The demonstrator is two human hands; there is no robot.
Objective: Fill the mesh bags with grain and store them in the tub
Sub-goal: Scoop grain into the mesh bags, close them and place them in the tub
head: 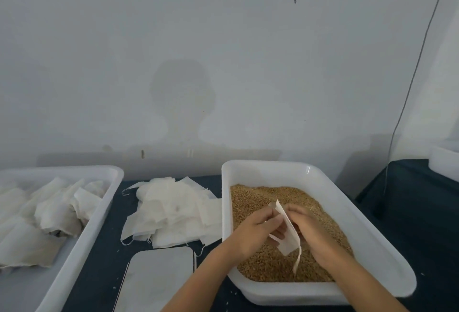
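Observation:
A white tub (372, 232) at the right holds golden-brown grain (258, 195). Over the grain, my left hand (253, 232) and my right hand (310, 229) both pinch one small white mesh bag (288, 234), held between them with its drawstring hanging down. A loose pile of empty mesh bags (171, 209) lies on the dark table to the left of the grain tub. A second white tub (104, 202) at the far left holds several white bags (49, 214).
A flat pale lid or tray (159, 277) lies on the dark table (422, 224) at the front centre. A thin cable (412, 80) hangs down the wall on the right. Another white container's corner (444, 162) shows at the far right edge.

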